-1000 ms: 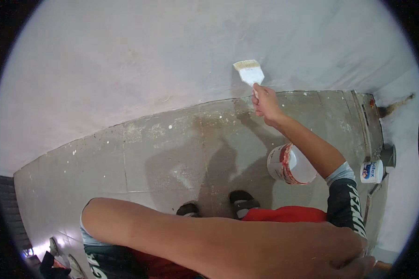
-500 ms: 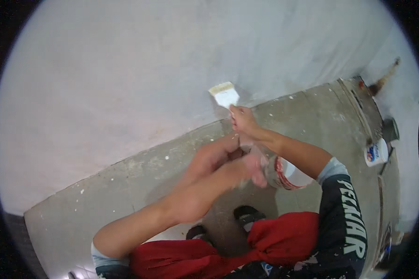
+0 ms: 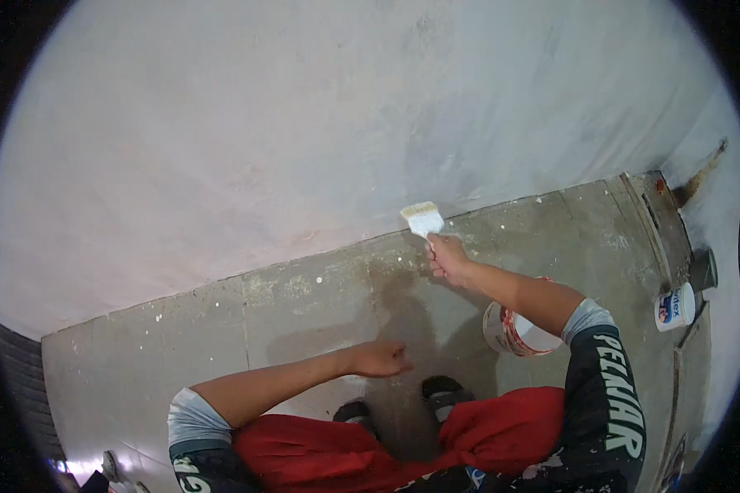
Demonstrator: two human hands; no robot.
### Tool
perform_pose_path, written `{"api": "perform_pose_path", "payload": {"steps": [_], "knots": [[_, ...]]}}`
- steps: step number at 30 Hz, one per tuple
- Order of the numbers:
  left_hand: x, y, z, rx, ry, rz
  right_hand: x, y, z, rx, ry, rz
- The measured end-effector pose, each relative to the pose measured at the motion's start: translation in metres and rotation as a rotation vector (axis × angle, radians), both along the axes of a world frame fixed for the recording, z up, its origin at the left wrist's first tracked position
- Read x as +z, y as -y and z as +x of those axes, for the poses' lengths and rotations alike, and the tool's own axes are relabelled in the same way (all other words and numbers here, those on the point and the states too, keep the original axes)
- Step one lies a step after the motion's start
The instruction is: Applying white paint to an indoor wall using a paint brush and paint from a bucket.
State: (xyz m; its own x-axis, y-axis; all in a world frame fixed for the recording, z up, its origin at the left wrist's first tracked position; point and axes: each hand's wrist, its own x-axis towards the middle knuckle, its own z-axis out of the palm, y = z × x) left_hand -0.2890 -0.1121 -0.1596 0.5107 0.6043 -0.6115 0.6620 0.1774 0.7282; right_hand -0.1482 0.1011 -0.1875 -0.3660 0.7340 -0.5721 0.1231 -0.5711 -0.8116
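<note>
My right hand (image 3: 450, 261) is closed around the handle of a wide paintbrush (image 3: 424, 222) with a white body and pale bristles. The bristles point away from me, overlapping the foot of the pale wall (image 3: 329, 123); whether they touch it I cannot tell. Below and left of it, my left hand (image 3: 378, 359) hangs over the floor with loosely bent fingers slightly apart and nothing in them. A white bucket (image 3: 501, 333) with red smears around its rim stands beneath my right forearm, which covers part of it.
Grey paint-specked floor (image 3: 296, 316) runs along the wall. At the right stand a white labelled tub (image 3: 674, 307), a dark grey container (image 3: 704, 269) and a board-like panel (image 3: 670, 222) in the corner. My sandalled feet (image 3: 442, 390) are close below the bucket.
My left hand, blurred near the bucket before, has moved down and left, away from my right hand. The brush has come lower, toward the wall's foot. The view has shifted somewhat.
</note>
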Motion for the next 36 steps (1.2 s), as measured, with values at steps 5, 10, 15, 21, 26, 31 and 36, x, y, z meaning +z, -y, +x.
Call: {"api": "perform_pose_path", "payload": {"steps": [5, 10, 15, 21, 26, 31, 36], "knots": [[-0.043, 0.023, 0.001, -0.242, -0.13, -0.515, 0.015, -0.029, -0.011, -0.021, 0.006, 0.067], [-0.118, 0.047, -0.016, -0.417, 0.33, 0.142, 0.124, -0.029, -0.033, -0.034, -0.195, 0.051], [-0.081, 0.026, 0.001, -0.422, 0.174, -0.051, 0.164, 0.007, -0.018, -0.094, -0.167, 0.451], [0.0, 0.04, 0.027, -0.927, -0.368, 0.033, 0.118, 0.014, -0.02, 0.073, -0.072, 0.416], [-0.061, 0.135, -0.072, -0.636, -0.23, -0.55, 0.115, 0.026, -0.026, 0.159, -0.09, 0.325], [0.062, 0.118, -0.1, -0.244, -0.15, -0.995, 0.115, 0.012, 0.005, 0.135, -0.05, 0.303], [0.174, 0.088, -0.061, -0.364, -0.519, -0.627, 0.108, 0.002, 0.008, 0.135, -0.073, 0.22]]}}
